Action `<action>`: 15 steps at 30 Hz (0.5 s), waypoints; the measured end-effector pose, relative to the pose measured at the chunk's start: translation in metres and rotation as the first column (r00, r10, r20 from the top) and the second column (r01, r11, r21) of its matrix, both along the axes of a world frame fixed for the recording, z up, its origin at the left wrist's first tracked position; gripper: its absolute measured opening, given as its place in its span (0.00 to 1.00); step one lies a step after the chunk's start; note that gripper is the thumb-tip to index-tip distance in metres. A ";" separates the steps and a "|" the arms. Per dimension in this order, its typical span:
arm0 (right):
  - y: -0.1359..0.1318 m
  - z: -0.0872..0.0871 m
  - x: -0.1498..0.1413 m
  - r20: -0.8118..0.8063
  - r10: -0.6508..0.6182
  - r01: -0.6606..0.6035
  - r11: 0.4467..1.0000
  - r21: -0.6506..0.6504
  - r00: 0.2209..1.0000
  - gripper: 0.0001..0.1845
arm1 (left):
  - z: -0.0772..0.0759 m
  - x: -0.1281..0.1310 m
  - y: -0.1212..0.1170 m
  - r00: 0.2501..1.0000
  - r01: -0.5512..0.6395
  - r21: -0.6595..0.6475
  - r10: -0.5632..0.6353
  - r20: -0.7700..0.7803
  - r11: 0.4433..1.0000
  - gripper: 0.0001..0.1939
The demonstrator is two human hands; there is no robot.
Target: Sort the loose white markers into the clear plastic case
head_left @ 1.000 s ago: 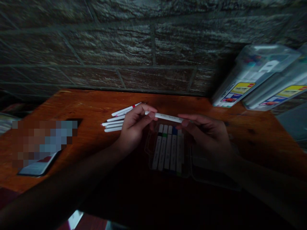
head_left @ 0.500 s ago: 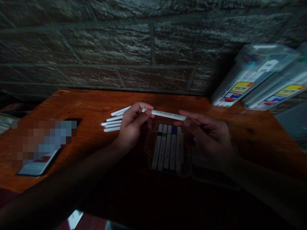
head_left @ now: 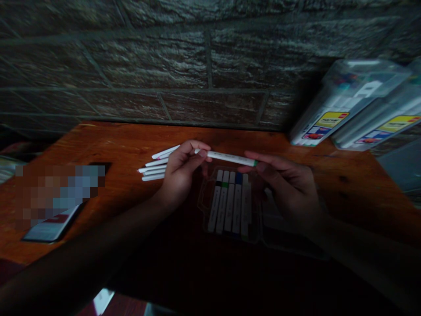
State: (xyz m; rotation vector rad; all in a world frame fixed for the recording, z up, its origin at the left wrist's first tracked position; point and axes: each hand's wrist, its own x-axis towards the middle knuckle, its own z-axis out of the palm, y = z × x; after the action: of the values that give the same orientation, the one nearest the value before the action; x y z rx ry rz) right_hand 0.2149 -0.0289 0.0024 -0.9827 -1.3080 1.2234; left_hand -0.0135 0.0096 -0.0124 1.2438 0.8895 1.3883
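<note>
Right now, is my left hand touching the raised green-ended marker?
Touching. The head view shows your left hand pinching the marker near its white end, with the thumb across it.

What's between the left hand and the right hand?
In the head view, a white marker runs between the left hand and the right hand, its green end toward the right one.

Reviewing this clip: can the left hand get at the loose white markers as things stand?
Probably yes: the loose markers lie close beside the left hand, nothing visible between, though its grip holds another marker.
</note>
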 end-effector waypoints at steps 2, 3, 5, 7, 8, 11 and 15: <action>-0.001 0.001 -0.001 0.024 -0.012 0.012 1.000 0.009 1.000 0.12 | 0.000 0.000 0.000 1.000 0.004 -0.002 -0.004 0.001 1.000 0.07; -0.001 0.001 -0.001 0.033 -0.018 0.017 1.000 0.015 0.999 0.12 | 0.001 0.001 0.000 1.000 0.005 -0.002 -0.005 -0.002 1.000 0.07; -0.001 0.002 -0.002 0.042 -0.029 0.027 0.999 0.026 0.999 0.12 | 0.002 0.001 0.000 1.000 0.011 0.002 -0.011 -0.015 1.000 0.06; 0.000 0.003 -0.004 0.051 -0.040 0.039 0.999 0.022 0.998 0.10 | 0.004 0.002 -0.002 0.999 0.030 0.014 -0.029 -0.036 0.999 0.06; 0.001 0.003 -0.004 0.056 -0.048 0.047 0.999 0.016 0.997 0.09 | 0.004 0.002 -0.003 0.998 0.040 0.022 -0.039 -0.046 0.999 0.06; 0.003 0.003 -0.005 0.061 -0.066 0.067 0.998 -0.018 0.996 0.07 | 0.006 0.004 -0.007 0.996 0.067 0.030 -0.064 -0.068 0.997 0.07; 0.006 0.002 -0.004 0.019 -0.093 0.094 0.994 -0.065 0.996 0.10 | 0.005 0.004 -0.009 0.992 0.088 0.008 -0.087 -0.088 0.996 0.09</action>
State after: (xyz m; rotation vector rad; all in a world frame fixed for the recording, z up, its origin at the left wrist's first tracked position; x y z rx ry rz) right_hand 0.2108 -0.0227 0.0042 -1.0902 -1.2271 1.1953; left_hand -0.0098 0.0007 -0.0075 1.3458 0.8775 1.2794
